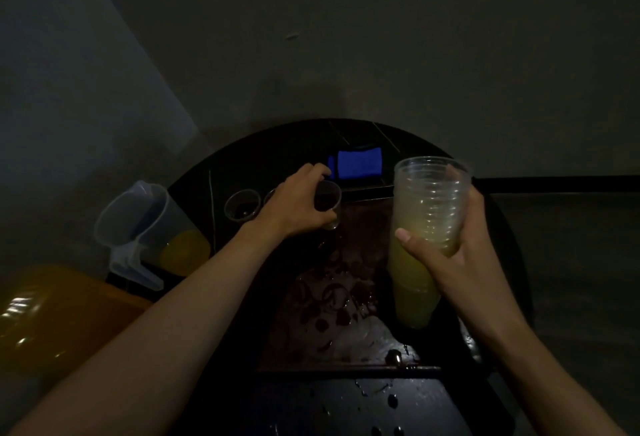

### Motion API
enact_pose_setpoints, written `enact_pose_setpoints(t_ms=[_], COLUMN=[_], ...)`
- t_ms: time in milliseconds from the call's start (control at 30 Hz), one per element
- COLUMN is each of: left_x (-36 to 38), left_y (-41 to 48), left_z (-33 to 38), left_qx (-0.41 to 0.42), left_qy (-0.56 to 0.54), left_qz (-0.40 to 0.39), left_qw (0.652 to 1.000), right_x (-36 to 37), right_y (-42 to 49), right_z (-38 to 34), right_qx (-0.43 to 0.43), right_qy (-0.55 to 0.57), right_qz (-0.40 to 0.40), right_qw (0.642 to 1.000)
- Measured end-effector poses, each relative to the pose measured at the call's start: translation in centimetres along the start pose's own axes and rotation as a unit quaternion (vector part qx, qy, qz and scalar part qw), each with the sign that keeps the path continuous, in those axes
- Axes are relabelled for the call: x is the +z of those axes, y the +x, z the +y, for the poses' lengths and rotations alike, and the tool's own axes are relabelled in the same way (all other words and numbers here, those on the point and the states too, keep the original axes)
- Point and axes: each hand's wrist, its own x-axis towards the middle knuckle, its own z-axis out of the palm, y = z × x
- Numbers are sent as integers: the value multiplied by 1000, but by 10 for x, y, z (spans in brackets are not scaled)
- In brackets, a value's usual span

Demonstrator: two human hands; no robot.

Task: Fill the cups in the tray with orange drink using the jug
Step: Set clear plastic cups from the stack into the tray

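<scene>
- Your left hand (298, 205) is curling its fingers (320, 172) round a single clear cup (329, 200), gripping it from above at the rim and side.
- That cup is sitting roughly upright, mouth up, long axis running top to bottom in frame, at the upper edge of the tray (363, 228).
- Just left of your knuckles an empty cup (242, 205) is standing upright. Another is half hidden behind your hand, so you can't tell its state.
- Your right hand (453, 255) is wrapping thumb and fingers round a stack of cups (429, 200) at centre right, held above the tray.
- The stack's long axis is running near vertical in frame, with the mouths toward the top. Its lower part is looking yellowish.
- The jug (138, 224) is standing at mid left, off the tray, by the edge of the table (194, 179). It lies left and slightly below your left fingers.
- The jug is standing mouth up, handle pointing toward the lower frame. The orange drink (183, 248) is sitting low in it.
- Judgement: your left hand is far nearer the jug, and your right is busy with the stack.
- A blue cloth (360, 164) is lying just beyond the tray.
</scene>
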Motion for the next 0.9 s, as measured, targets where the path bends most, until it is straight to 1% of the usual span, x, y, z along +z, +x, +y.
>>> enact_pose_setpoints(t_ms=[133,200,267,300,333,367,433,500,533,600,667,800,900], left_x=[-3,-5,-11,-16,-24,-34,-53,-65,-68,-72,-75,-79,-77], left_y=[-2,-5,-6,-7,-9,-11,-15,-15,-14,-12,-10,-11,-12], left_z=[2,7,22,32,46,62,92,117,125,137,142,149,153], left_qx=[14,22,19,25,41,64,113,120,116,116,124,129,128], left_qy=[7,-2,-52,-101,-162,-215,-254,-227,-200,-133,-94,-71,-62], left_qz=[-4,32,79,95,94,75,-4,-81,-100,-111,-112,-129,-123], left_qw=[1000,999,995,990,981,972,961,963,968,978,981,981,982], right_x=[-1,-1,-1,0,0,0,0,-1,-1,-2,-3,-7,-8], right_y=[0,0,0,1,1,1,1,0,-1,-2,-3,-2,-3], right_z=[0,-1,0,0,0,0,0,-2,-3,-6,-7,-5,1], right_qx=[2,3,2,1,-2,-6,-11,-6,-3,1,2,3,-7], right_qy=[-1,-1,0,-3,-7,-13,-25,-28,-29,-31,-30,-42,-56], right_qz=[-3,-3,-3,-2,-1,-1,-6,-19,-26,-35,-38,-47,-51], right_qw=[1000,1000,1000,1000,1000,1000,1000,999,999,999,999,998,997])
